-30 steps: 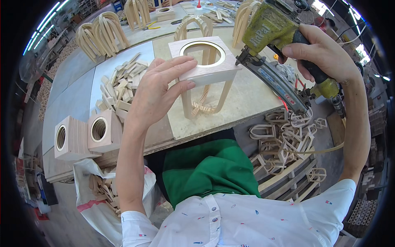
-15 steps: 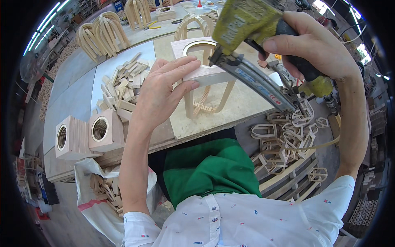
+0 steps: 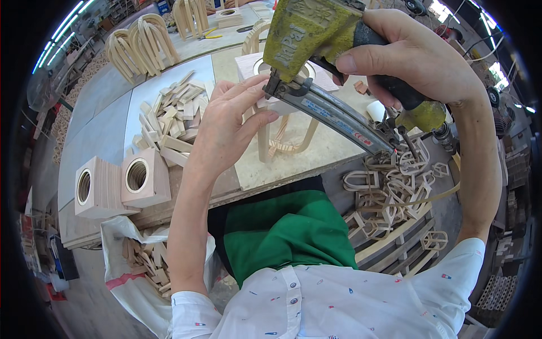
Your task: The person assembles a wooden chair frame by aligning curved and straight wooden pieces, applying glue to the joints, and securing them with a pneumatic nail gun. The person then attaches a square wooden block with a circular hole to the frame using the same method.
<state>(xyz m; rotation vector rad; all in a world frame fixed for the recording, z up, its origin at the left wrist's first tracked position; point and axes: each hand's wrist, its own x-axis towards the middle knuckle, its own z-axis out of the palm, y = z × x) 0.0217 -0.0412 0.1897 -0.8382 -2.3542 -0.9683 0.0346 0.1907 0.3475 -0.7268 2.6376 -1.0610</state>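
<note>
Yellow-green nail gun sits in our R grip, closed round its blk handle, w/ the nose right by our L grip's fingers. Our L grip is narrowed on the near-L corner of a holed wood plate, thumb underneath. Plate tops a pale wood frame, which stands just R of the L grip on the worktop; loose offcuts lie L of it.
</note>
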